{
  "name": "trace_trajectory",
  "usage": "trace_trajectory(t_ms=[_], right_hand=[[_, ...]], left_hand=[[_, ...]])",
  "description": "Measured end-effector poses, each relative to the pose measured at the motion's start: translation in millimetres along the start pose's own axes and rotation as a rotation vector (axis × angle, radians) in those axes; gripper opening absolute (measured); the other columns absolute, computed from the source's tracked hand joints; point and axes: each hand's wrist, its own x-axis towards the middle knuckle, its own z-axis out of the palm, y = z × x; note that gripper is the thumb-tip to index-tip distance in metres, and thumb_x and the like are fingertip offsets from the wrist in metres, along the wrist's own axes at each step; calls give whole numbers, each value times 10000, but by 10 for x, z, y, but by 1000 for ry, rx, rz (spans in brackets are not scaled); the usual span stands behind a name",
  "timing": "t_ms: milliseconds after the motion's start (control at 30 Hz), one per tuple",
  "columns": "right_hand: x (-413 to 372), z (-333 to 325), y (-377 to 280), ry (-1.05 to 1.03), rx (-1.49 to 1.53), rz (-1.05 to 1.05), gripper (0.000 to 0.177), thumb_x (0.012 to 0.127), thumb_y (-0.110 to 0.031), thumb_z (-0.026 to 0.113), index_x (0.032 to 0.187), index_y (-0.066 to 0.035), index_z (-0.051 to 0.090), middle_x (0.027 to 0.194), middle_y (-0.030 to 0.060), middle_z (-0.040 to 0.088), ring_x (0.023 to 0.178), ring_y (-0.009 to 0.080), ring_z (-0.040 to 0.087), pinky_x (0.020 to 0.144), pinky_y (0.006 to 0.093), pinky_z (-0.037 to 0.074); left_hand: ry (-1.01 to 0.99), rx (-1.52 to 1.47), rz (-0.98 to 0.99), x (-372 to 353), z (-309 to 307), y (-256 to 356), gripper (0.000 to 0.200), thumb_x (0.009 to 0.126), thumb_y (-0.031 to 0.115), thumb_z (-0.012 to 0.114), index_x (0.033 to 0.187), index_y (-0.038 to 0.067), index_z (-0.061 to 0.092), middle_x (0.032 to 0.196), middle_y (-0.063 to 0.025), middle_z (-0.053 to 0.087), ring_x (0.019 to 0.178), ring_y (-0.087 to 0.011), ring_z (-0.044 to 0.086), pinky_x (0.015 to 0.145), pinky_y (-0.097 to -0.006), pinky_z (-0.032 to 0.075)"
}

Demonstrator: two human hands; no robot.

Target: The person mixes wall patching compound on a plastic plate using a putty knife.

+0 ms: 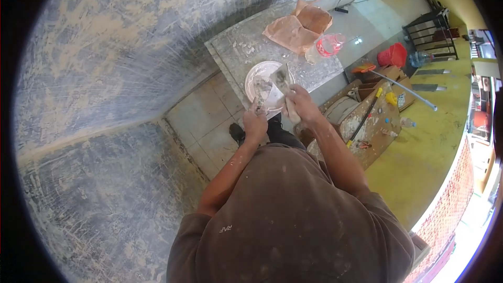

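Observation:
My right hand [304,106] is closed around the handle of a putty knife [282,77], whose broad blade is smeared with pale paste. The blade is over a round white container [248,76], which has white paste inside and stands at the near edge of a grey, spattered table [236,47]. My left hand [255,122] is closed at the container's near left side. It grips a second, narrower tool [260,93] that looks like a paste-coated putty knife. Its blade reaches over the container, close to the other blade.
Brown paper [293,31] and a clear red-marked plastic bottle [329,45] are on the table. A patchy plastered wall [131,36] rises on the left. To the right are cardboard [372,118], a yellow-and-black long-handled tool [367,115], a broom [403,86] and a red bucket [392,55].

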Motion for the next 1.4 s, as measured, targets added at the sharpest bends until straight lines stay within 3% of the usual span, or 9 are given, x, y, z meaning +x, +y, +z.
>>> trace_trajectory(t_ms=[333, 400, 633, 733, 933, 1033, 1100, 1200, 1400], right_hand=[[566, 146, 524, 130, -37, 260, 275, 950, -174, 458, 857, 33, 612, 712, 139, 634, 493, 184, 539, 414, 324, 431], [461, 142, 545, 107, -69, 305, 279, 941, -161, 445, 825, 27, 616, 682, 125, 621, 494, 199, 545, 414, 335, 432], [174, -121, 533, 38, -84, 255, 227, 976, -228, 439, 932, -35, 550, 650, 59, 543, 453, 156, 482, 390, 291, 416], [34, -69, 277, 35, 62, 191, 206, 992, -209, 429, 994, -33, 537, 670, 53, 538, 476, 143, 477, 416, 284, 418], [69, -39, 188, 18, 257, 11, 180, 1019, -180, 424, 1036, -40, 535, 732, 40, 539, 567, 104, 499, 515, 242, 430], [402, -104, 347, 85, -163, -77, 215, 994, -186, 475, 1120, -34, 562, 798, 117, 594, 631, 205, 575, 567, 322, 485], [522, -8, 448, 420, -1157, -770, 328, 927, -144, 541, 1235, -34, 560, 891, 205, 609, 758, 349, 633, 663, 450, 517], [303, 312, 411, 333, -1273, -382, 430, 876, -110, 551, 1305, -84, 573, 941, 221, 595, 900, 430, 600, 774, 507, 485], [-29, 212, 404, 283, -1288, -394, 343, 906, -132, 530, 1230, -78, 628, 941, 201, 607, 883, 409, 605, 779, 495, 485]], left_hand=[[-1, -359, 67, -61, 132, -277, 434, 912, 98, 573, 1311, -67, 534, 906, -252, 687, 821, -274, 666, 745, -353, 502], [-92, -282, -114, -95, -20, -73, 422, 929, 48, 548, 1323, -99, 508, 856, -62, 664, 742, -101, 567, 666, -282, 485], [87, -239, 132, 262, 134, -436, 391, 923, 55, 556, 1280, -104, 542, 804, -41, 643, 633, -66, 519, 530, -250, 425], [28, -241, 6, 246, 144, -391, 397, 931, 65, 569, 1293, -92, 533, 747, -24, 609, 550, -59, 474, 457, -248, 376], [-80, -517, -289, 61, 41, 144, 447, 889, 127, 603, 1275, -93, 554, 738, -70, 633, 634, -141, 566, 593, -314, 467], [-97, -326, -286, 79, 124, -3, 474, 894, 131, 603, 1301, -101, 527, 813, -127, 675, 707, -174, 615, 659, -318, 495], [-6, -142, 3, 139, 259, -276, 489, 896, 134, 608, 1308, -113, 516, 913, -197, 700, 822, -201, 652, 750, -316, 507], [-58, -335, -60, 137, 266, -236, 488, 897, 126, 601, 1303, -128, 509, 1032, -243, 691, 931, -213, 655, 829, -315, 497], [-71, -464, -142, 231, 38, -30, 446, 891, 74, 586, 1295, -107, 532, 981, -196, 695, 872, -170, 628, 775, -311, 494]])
